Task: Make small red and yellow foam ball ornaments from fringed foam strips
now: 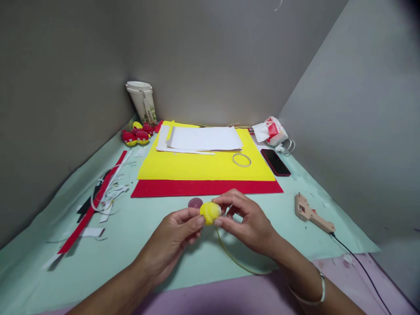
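My left hand [177, 232] pinches the left side of a small yellow ribbed dome [209, 213], with its thumb in front. At the dome's right side, my right hand [246, 223] grips the edge with thumb and forefinger, where a whitish bit shows. A thin yellow strip [231, 257] hangs below the dome and curves right along the green cover. Whether the strip is joined to the dome is hidden by the fingers. Just behind my left fingers lies a round purple piece [195, 203], partly covered by them.
Yellow sheets [197, 168], a red sheet [206, 188] and white paper [206, 138] lie ahead. A phone [275, 162] and glue gun [313, 213] are right. Paper strips [95, 203], red-yellow pieces [136, 135] and a cup [141, 100] are left. A ring [242, 165] rests on yellow.
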### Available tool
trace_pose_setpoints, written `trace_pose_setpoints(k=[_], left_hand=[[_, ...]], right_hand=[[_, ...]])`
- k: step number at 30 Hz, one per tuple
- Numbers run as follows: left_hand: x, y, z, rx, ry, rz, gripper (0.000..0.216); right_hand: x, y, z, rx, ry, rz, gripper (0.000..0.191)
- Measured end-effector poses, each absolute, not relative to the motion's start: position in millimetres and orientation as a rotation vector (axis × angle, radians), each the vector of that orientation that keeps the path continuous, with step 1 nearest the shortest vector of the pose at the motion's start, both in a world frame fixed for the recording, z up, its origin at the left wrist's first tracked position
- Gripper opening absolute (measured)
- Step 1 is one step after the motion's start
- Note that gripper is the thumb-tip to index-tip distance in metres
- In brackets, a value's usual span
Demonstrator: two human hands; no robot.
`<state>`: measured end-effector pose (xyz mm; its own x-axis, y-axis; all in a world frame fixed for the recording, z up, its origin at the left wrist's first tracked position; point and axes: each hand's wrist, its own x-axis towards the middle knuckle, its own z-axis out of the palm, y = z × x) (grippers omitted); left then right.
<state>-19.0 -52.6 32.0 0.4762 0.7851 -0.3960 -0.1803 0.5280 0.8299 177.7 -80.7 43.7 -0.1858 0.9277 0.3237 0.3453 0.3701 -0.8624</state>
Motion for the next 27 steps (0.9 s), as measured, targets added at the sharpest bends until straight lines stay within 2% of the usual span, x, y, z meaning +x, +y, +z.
trace_pose_setpoints(k=[9, 27], left_hand=[[-20.6, -52.4, 32.8, 0.841, 0.876, 0.685, 0.02], [-17.8, -53.8, 31.1, 0.992, 0.99, 0.718, 0.02]], right_hand=[[175.7, -81.6, 42.0, -1.138, -1.793, 0.723, 0.036], [174.3, -81.8, 45.1, -1.203, -1.748, 0.746, 0.031]])
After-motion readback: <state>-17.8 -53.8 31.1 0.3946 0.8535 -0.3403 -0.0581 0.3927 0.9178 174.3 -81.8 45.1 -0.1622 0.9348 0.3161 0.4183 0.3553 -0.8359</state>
